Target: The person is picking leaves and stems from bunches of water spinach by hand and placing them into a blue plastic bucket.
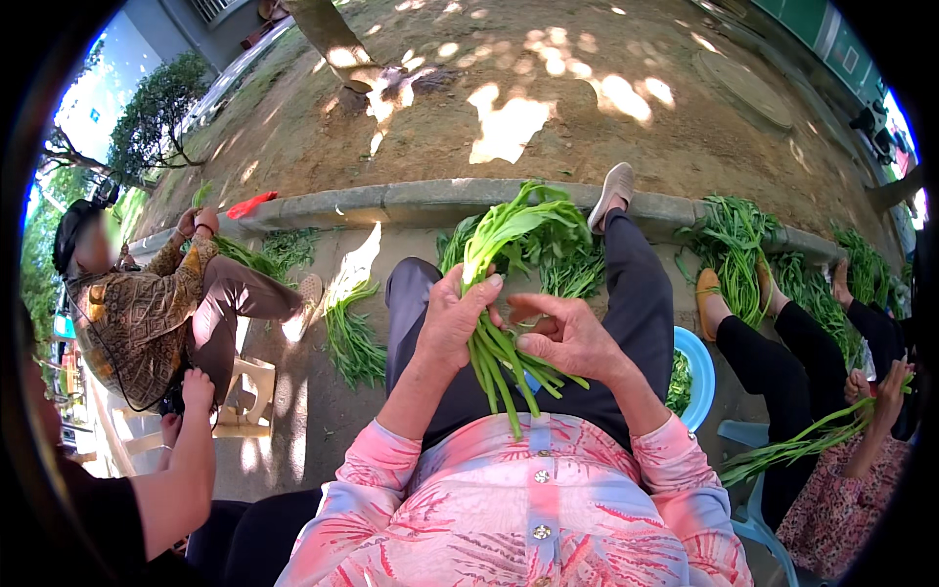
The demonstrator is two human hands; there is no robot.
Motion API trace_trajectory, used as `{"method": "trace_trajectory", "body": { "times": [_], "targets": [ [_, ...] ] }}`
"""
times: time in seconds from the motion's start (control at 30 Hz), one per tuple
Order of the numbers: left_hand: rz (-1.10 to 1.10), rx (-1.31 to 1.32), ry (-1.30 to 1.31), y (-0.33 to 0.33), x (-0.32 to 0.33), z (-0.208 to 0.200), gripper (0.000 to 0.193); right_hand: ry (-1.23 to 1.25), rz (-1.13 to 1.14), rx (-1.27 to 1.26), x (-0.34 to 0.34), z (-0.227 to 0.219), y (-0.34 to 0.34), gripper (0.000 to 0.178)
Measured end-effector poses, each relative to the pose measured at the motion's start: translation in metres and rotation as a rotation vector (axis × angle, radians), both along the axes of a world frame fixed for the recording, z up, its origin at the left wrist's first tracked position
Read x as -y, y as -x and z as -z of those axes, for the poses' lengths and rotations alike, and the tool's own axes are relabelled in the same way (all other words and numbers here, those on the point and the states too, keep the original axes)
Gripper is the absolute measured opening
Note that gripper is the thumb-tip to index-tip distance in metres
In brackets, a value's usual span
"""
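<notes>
A bunch of long-stemmed leafy greens [509,230] is held over my lap, its leaves away from me and the cut stalks pointing back toward my shirt. My left hand [458,318] is closed around the upper stems, thumb on top. Just right of the stalks is my right hand [567,335], its fingers bent, with a gap between thumb and forefinger and nothing visible between them. Whether its fingertips touch the stems is hard to make out. Beyond my knees, more greens [572,269] lie on the pavement against the kerb.
A blue basin [702,377] with green leaves in it stands by my right leg. Another pile of greens [352,333] lies to my left. Seated people work on both sides; the one at right holds stalks [797,450]. A stone kerb [411,203] borders bare soil.
</notes>
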State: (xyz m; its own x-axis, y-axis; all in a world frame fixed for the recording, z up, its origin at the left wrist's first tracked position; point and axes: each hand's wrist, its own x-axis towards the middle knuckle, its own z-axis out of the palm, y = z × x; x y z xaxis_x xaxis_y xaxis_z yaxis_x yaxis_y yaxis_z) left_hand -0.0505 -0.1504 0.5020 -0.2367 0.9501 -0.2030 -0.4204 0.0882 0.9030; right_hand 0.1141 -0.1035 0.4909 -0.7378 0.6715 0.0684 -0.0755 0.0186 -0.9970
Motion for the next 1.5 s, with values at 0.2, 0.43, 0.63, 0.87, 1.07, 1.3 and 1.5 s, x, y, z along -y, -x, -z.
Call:
{"method": "trace_trajectory", "body": {
  "times": [0.2,0.43,0.63,0.87,1.07,1.3,1.5],
  "targets": [
    [0.027,0.013,-0.116,-0.001,-0.002,-0.008,0.025,-0.501,0.144,0.094,0.000,-0.009,0.002,0.007],
    [0.149,0.260,-0.194,0.009,0.003,-0.014,0.031,-0.504,0.144,0.137,-0.003,-0.010,-0.002,0.012],
    [0.224,0.332,-0.210,0.013,0.003,-0.011,0.032,-0.741,0.073,0.196,-0.005,-0.006,-0.004,0.011],
    [0.198,0.126,-0.234,0.005,0.008,-0.019,0.030,-0.553,0.111,0.124,0.010,0.005,0.001,0.009],
    [0.207,0.131,-0.204,0.004,0.010,-0.018,0.031,0.461,0.197,-0.083,0.019,0.029,0.000,0.015],
    [0.246,0.041,-0.238,0.001,0.007,-0.019,0.030,0.194,0.284,-0.013,0.011,0.022,-0.005,0.017],
    [0.211,-0.094,-0.250,-0.003,0.005,-0.013,0.029,0.192,0.006,0.046,0.009,-0.002,-0.007,0.015]
  ]
}}
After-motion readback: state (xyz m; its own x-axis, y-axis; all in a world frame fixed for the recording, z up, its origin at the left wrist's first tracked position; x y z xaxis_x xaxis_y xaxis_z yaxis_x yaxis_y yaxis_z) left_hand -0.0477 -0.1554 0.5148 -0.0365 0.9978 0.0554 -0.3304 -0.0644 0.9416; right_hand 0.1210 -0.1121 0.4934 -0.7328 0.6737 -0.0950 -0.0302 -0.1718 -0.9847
